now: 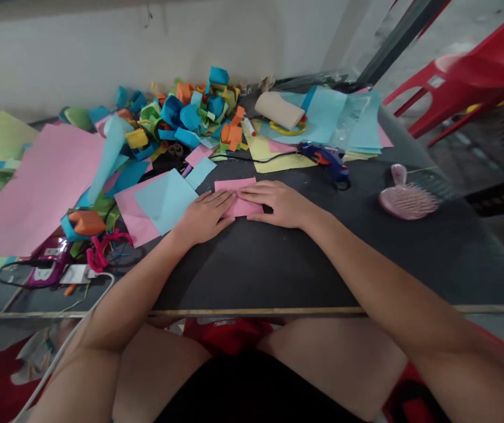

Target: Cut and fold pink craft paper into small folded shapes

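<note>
A small pink piece of paper (244,205), apparently folded, lies on the dark tabletop (252,264) in front of me. My left hand (205,217) rests flat on its left part, fingers stretched out. From the right, my right hand (276,204) presses on it with extended fingers and the thumb along the lower edge. The fingertips of both hands nearly meet over the paper, hiding part of it. Beside my left hand, a light blue sheet (166,200) overlaps another pink sheet (140,229).
Behind my hands are a blue glue gun (329,161), a cardboard roll (279,110) and a heap of colourful folded paper pieces (185,114). A pink hairbrush (406,201) lies right. A large pink sheet (44,188) and a purple power strip (49,264) are left.
</note>
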Demonstrator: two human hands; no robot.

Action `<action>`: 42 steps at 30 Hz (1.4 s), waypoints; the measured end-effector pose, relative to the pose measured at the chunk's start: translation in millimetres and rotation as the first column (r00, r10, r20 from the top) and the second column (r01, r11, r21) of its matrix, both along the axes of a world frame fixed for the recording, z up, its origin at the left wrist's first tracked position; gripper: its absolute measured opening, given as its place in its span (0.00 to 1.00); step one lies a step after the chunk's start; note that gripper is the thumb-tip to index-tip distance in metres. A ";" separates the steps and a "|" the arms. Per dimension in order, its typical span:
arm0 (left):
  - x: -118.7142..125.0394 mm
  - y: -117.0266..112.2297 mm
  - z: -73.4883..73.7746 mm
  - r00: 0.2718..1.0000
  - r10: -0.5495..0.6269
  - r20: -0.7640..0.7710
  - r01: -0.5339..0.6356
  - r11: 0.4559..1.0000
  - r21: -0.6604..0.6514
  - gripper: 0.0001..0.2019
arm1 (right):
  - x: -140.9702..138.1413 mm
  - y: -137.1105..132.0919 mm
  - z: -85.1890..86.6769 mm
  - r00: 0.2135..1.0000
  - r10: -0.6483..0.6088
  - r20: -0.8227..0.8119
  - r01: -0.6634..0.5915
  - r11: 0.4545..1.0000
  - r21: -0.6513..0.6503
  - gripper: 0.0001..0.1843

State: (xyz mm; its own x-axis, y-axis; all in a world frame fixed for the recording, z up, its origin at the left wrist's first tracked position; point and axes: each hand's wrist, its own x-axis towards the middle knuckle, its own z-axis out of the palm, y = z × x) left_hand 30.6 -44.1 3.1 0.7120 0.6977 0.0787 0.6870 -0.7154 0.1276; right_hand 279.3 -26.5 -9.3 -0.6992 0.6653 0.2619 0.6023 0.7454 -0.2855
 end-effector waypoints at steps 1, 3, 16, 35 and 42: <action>-0.5 0.2 -0.6 1.000 -0.001 0.004 0.001 1.000 0.005 0.27 | -2.4 -1.2 0.2 1.000 0.002 0.017 -0.003 0.999 0.036 0.27; -1.2 1.1 -2.1 1.000 -0.012 0.004 0.012 1.000 0.013 0.27 | -8.1 -2.9 0.1 0.999 0.013 0.039 -0.017 0.993 0.115 0.24; -3.9 17.0 -6.6 0.892 0.089 0.443 -0.015 0.986 -0.168 0.14 | -15.5 -5.4 -3.0 0.929 -0.163 -0.331 0.161 0.986 -0.034 0.15; 14.8 15.6 -11.4 0.910 0.292 0.293 -0.315 0.949 0.031 0.13 | -24.1 5.2 -13.3 0.853 -0.384 -0.353 0.371 0.922 -0.107 0.14; 14.0 7.5 -5.9 0.939 0.266 0.218 -0.292 0.951 0.099 0.14 | -17.5 -3.1 -10.6 0.925 -0.314 -0.216 0.308 0.949 -0.060 0.14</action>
